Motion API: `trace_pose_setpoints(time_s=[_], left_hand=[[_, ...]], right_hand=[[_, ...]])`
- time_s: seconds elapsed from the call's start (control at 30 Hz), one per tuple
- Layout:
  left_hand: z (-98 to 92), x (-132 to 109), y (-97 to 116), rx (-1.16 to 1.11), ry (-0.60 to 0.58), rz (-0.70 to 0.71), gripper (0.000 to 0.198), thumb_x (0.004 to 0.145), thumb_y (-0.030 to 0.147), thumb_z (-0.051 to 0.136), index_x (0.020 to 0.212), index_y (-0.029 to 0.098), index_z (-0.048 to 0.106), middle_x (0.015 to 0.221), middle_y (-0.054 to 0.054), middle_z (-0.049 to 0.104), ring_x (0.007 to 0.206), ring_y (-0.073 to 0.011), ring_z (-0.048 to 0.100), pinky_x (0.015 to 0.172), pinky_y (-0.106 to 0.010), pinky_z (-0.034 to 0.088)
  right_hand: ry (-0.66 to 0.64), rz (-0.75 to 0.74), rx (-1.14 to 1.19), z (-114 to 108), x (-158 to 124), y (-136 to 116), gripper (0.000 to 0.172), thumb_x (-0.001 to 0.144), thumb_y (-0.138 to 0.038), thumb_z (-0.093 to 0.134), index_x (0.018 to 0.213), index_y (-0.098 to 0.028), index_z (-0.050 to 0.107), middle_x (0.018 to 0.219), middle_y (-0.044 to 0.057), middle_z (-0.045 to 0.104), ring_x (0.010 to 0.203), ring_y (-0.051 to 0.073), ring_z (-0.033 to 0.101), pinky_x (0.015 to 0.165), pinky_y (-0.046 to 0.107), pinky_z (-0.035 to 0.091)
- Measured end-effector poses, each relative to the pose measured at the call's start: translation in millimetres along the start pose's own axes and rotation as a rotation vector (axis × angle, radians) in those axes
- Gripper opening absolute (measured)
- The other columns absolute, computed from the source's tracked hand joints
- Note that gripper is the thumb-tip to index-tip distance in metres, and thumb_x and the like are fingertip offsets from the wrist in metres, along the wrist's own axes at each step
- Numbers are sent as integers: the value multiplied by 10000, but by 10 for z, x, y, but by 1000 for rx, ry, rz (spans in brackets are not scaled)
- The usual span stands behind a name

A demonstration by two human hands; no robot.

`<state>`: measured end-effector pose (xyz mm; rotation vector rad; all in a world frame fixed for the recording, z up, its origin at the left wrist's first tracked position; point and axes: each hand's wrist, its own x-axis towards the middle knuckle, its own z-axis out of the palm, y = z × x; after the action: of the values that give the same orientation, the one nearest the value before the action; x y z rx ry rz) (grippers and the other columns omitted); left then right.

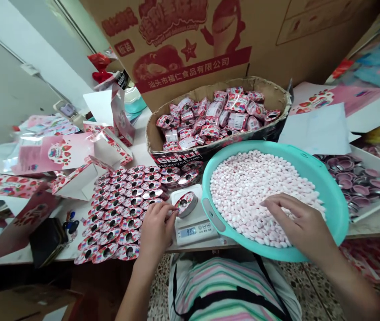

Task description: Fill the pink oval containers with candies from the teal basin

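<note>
A white digital scale (pixel 195 235) has its display lit, and on its pan rests one small oval strawberry-print container (pixel 186 203) with a hole in its top and pale bits inside. Beside that container's left edge is my left hand (pixel 156 225), its fingers bent and drawn together; what they hold, if anything, is hidden. My right hand (pixel 297 218) hangs low over small pale-pink candies (pixel 243 191) in a turquoise basin (pixel 339 218). Its fingers come together at the tips, and I cannot see what lies between them. Rows of matching oval containers (pixel 123 200) stand left of the scale.
Behind the scale, a cut-down carton (pixel 273 82) holds many more printed containers. A large cardboard box (pixel 263 40) stands at the back. At right, a white tray (pixel 373 207) holds purple lids (pixel 347 178). Folded printed cartons (pixel 56 154) and a black wallet (pixel 47 240) lie left.
</note>
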<state>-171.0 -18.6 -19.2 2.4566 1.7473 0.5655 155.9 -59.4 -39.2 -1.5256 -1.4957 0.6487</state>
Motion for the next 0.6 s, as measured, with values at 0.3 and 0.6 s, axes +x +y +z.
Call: trace_pose_setpoints(time_s=[0.3,0.6], left_hand=[[-195,360,484,-229,227,130,53,849,251,622,844,215,661,840,-20,658,822,-171,597,784,-324,464],[-471,574,758,-295,209,63,233,915,288,517,1113,219,620,1096,-44,664,1040,-178,580,942,-347,434]], right_hand=[[27,-19,39,-51,-8,-72,163,896,-358,529,809,-265,632,901,10,666,879,209,616,772,303,458],[37,-14,-24,-153,-137,-101,147,906,-341,527,863,-244,630,953,21,666,920,212,611,782,301,463]])
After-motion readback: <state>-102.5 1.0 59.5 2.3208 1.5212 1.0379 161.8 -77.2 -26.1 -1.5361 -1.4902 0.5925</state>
